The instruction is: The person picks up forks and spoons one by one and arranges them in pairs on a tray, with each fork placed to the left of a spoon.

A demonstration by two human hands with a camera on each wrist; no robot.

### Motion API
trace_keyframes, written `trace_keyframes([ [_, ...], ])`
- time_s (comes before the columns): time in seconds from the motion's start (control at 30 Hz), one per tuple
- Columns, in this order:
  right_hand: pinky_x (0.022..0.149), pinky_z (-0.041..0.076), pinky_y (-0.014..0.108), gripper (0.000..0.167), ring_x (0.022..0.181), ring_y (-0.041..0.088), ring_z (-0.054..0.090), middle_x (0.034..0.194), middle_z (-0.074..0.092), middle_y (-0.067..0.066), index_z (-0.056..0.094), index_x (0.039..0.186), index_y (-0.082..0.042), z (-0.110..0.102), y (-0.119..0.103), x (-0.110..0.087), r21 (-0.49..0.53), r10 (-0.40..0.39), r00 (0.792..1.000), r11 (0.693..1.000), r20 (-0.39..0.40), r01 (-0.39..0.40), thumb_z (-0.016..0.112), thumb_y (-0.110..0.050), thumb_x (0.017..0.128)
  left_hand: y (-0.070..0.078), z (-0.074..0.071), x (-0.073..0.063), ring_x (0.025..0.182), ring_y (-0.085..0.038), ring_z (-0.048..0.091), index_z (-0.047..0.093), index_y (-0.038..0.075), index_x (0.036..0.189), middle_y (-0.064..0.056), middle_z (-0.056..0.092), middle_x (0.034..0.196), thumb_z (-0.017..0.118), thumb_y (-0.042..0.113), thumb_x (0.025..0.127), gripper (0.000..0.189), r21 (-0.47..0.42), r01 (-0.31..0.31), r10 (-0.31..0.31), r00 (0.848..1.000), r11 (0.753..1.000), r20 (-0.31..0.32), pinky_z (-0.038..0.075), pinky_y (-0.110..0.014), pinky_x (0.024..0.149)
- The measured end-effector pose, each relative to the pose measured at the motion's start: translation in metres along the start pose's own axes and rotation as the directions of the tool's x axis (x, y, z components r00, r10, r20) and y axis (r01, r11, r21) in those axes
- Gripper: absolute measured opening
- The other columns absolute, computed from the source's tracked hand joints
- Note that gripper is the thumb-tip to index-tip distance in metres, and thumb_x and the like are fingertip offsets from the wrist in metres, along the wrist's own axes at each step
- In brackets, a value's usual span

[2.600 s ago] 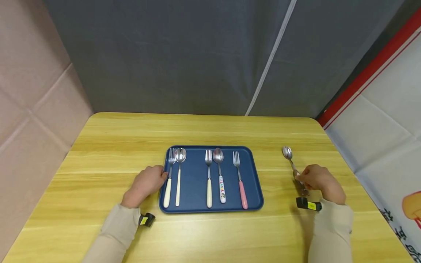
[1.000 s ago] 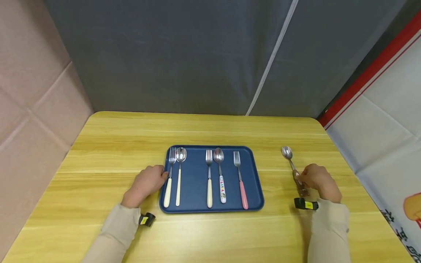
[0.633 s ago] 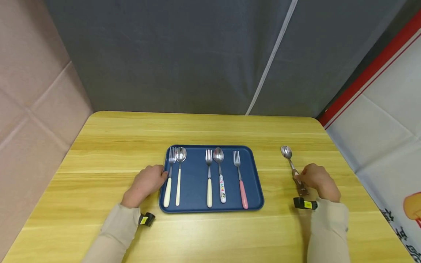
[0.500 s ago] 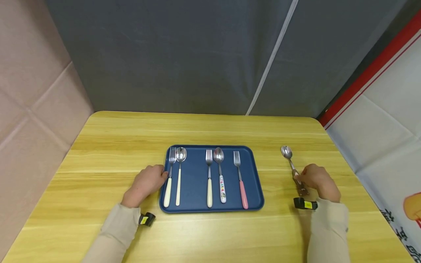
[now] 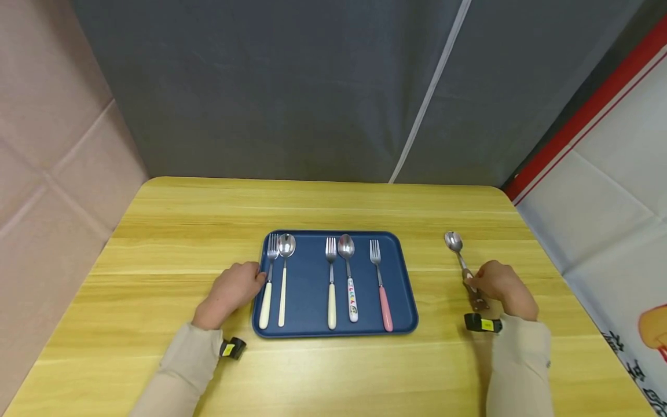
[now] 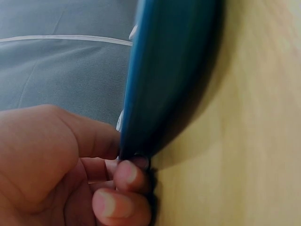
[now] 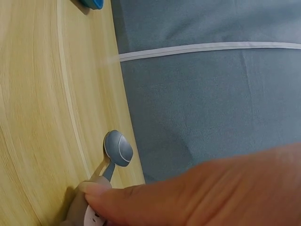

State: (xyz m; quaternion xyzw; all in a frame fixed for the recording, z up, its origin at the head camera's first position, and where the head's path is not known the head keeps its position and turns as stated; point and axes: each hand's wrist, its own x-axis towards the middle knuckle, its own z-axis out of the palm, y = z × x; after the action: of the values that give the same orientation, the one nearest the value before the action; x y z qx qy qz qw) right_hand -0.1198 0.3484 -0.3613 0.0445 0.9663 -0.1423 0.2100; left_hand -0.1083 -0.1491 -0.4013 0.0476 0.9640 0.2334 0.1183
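My left hand (image 5: pixel 232 291) holds the left edge of a dark blue tray (image 5: pixel 307 324). The left wrist view has the thumb against the rim of the tray (image 6: pixel 162 61) and curled fingers at its underside. To the right of the tray, my right hand (image 5: pixel 504 286) pinches the brown handle of a spoon (image 5: pixel 454 241). Its metal bowl points away from me, and part of the handle is hidden by the hand. The right wrist view shows the thumb on that handle and the spoon's bowl (image 7: pixel 117 148) close to the tabletop.
Across the tray lie a cream-handled fork (image 5: pixel 265 306), a slim cream-handled spoon (image 5: pixel 282 298), another cream-handled fork (image 5: pixel 332 306), a spoon with a patterned white handle (image 5: pixel 352 301) and a pink-handled fork (image 5: pixel 385 308). The wooden table (image 5: pixel 182 231) ends at a grey curtain (image 5: pixel 260 104).
My right hand has shifted very slightly to the left, and the spoon's bowl has edged left with it. The left hand and the tray stay practically where they were.
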Motion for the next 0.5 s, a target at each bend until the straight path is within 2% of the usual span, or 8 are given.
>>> trace_keyframes([
  [0.5, 0.064, 0.046, 0.040, 0.031, 0.067, 0.024, 0.055, 0.072, 0.061, 0.008, 0.063, 0.075, 0.002, 0.0000, -0.0044, 0.0003, 0.015, -0.001, 1.000, 1.000, 0.025, 0.000, 0.058, -0.023, 0.092, -0.0006, 0.0004, 0.0012, 0.057, -0.021, 0.050, 0.058, 0.006, 0.082, -0.006, 0.050, 0.063, 0.048, 0.020, 0.098, 0.023, 0.001, 0.003, -0.003, 1.000, 1.000, 0.008, 0.039, -0.034, 0.050],
])
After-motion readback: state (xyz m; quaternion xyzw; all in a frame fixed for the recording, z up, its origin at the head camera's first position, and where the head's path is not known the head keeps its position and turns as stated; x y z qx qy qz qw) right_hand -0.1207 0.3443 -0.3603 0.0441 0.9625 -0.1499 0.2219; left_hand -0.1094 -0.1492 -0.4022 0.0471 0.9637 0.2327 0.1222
